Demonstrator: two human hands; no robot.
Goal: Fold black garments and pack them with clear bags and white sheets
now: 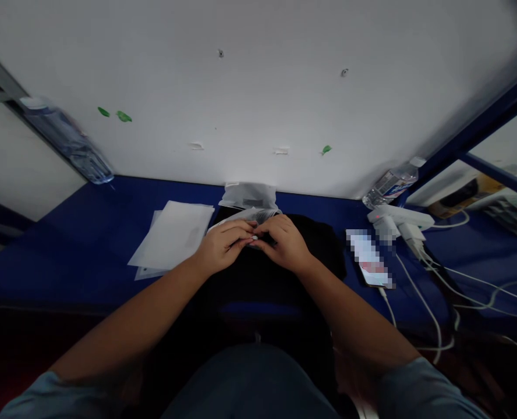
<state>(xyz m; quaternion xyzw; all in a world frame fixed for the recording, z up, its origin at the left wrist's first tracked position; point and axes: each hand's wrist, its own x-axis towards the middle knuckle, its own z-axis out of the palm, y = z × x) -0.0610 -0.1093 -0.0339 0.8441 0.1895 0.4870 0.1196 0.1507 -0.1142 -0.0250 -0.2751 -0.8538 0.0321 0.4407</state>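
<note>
My left hand (222,247) and my right hand (287,243) meet in the middle, fingertips pinched together at the near edge of a translucent plastic bag (252,214). A small white piece (254,237) shows between the fingertips; it looks like the bag's slider, though it is too small to be sure. Both hands are closed, and the fingers cover much of the bag. Beneath them lies black cloth (322,238). Just beyond, another frosted plastic bag (247,193) leans against the wall. Left of my left hand is a stack of frosted plastic bags or sheets (177,230).
The blue table (84,244) meets a white wall (258,99). At right are a phone (367,256) on a charging cable, a white power strip (402,217) with plugs and cables, and a bottle (393,183). A larger bottle (70,139) stands back left.
</note>
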